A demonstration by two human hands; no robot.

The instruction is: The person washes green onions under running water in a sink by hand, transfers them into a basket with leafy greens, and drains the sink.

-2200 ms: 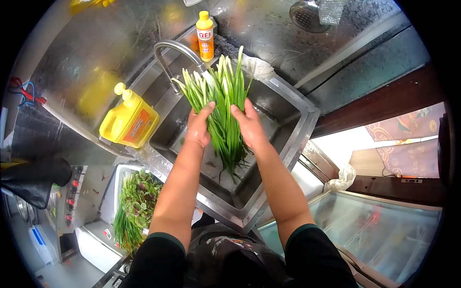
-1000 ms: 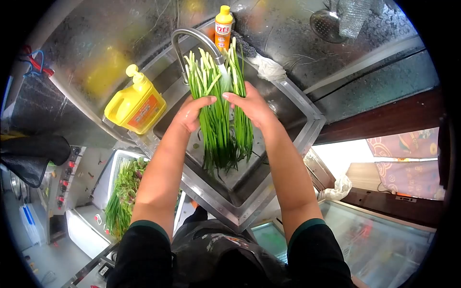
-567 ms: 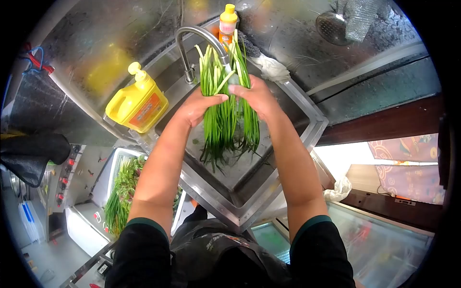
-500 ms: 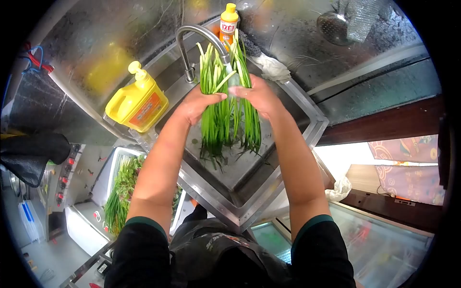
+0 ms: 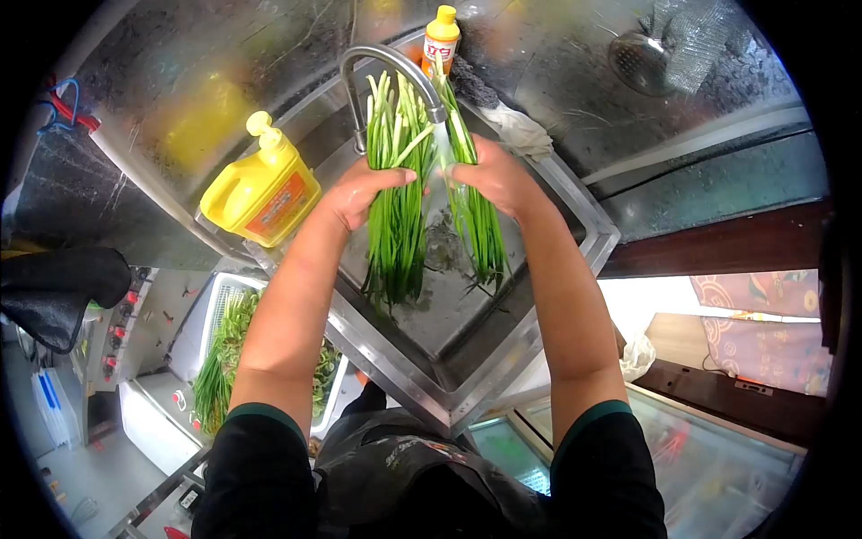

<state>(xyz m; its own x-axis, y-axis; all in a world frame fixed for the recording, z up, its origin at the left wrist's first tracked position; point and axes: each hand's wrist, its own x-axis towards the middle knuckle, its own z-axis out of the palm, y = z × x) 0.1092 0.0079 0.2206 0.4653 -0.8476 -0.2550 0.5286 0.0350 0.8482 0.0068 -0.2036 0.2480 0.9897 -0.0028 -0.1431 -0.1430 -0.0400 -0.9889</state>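
Over the metal sink (image 5: 409, 364), my left hand (image 5: 364, 190) is wrapped round one bundle of long green stalks (image 5: 396, 238) with pale ends pointing up. My right hand (image 5: 496, 177) grips a second, thinner bundle (image 5: 478, 229), its thumb across the front. The two bundles are apart, and their dark leafy ends hang down into the basin. Water runs from the curved faucet (image 5: 395, 54) between the bundles and reaches my right thumb. Some fingers of both hands are hidden behind the stalks.
A yellow pump jug (image 5: 260, 193) stands at the sink's left edge. Behind the faucet is a yellow-capped bottle (image 5: 441, 38), with a white cloth (image 5: 521, 130) on the rim. Leafy greens (image 5: 224, 359) lie in a white basket at lower left. A perforated ladle (image 5: 640, 65) is at upper right.
The stalks, earlier one bunch, are now split into two bundles. My right hand has moved right with its bundle, widening the gap, and the water now falls between them.
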